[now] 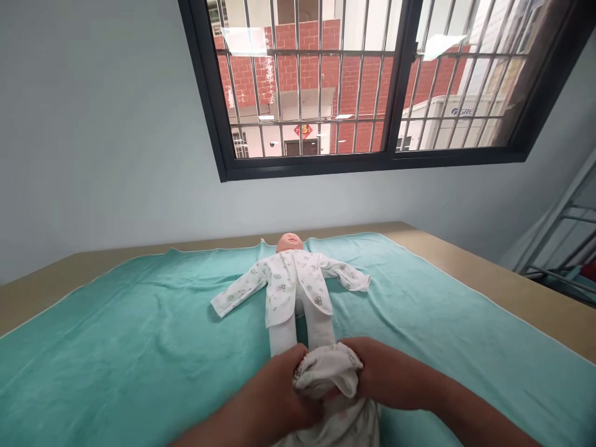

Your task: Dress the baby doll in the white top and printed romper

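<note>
A baby doll (pixel 289 241) lies on its back, its head toward the wall. It wears a white printed jacket (pixel 282 287) with both sleeves spread out and the front parted below the chest. Two white legs (pixel 282 337) stretch toward me. Close to the feet, my left hand (pixel 291 388) and my right hand (pixel 367 369) are both closed on a bunched white printed garment (pixel 328 369), which looks like baby pants. Its gathered edge sits between my hands, and the rest hangs below toward me. The doll's feet are hidden behind my hands and the cloth.
A teal blanket (pixel 139 347) with slight wrinkles covers most of the tan table (pixel 470 261). Behind it rises a pale wall (pixel 112 136) with a barred, dark-framed window (pixel 307 164). At the right stands a metal rack (pixel 554 217).
</note>
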A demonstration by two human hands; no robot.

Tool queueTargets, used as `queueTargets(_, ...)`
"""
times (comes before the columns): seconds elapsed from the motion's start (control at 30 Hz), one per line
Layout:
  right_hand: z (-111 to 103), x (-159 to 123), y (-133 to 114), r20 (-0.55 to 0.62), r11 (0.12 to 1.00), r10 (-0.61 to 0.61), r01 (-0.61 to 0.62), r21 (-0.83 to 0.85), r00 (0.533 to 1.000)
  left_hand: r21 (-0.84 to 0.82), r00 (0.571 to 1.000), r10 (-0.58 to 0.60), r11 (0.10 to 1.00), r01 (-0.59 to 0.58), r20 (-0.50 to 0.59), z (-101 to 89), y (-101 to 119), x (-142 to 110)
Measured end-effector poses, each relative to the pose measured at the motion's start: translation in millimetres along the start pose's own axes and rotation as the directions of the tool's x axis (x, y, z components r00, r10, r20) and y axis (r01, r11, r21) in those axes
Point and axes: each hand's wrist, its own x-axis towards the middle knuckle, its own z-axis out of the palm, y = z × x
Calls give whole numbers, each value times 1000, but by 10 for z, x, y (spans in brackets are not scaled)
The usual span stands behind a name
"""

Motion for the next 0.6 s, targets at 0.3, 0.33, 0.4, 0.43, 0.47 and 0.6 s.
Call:
queueTargets(0.3,-61,-17,65,194,987,-94,117,-108,976,212,996,54,975,-69,75,29,-18,-79)
queueTargets(0.33,-75,-13,73,207,989,-87,110,-99,974,206,995,52,976,-69,84,24,-9,-91)
queueTargets(0.4,-95,-17,70,216,994,-62,81,-78,974,159,993,47,985,-64,113,13,29,-123)
queueTargets(0.43,-100,-25,60,212,996,-53,67,-62,976,130,991,43,990,-59,125,5,59,-144)
queueTargets(0.47,-101,-35,46,206,997,-50,60,-43,977,99,990,39,994,-53,138,-8,94,-166)
queueTargets(0.6,-88,-69,4,194,997,-73,70,23,978,-35,972,94,995,-88,216,-116,252,-261)
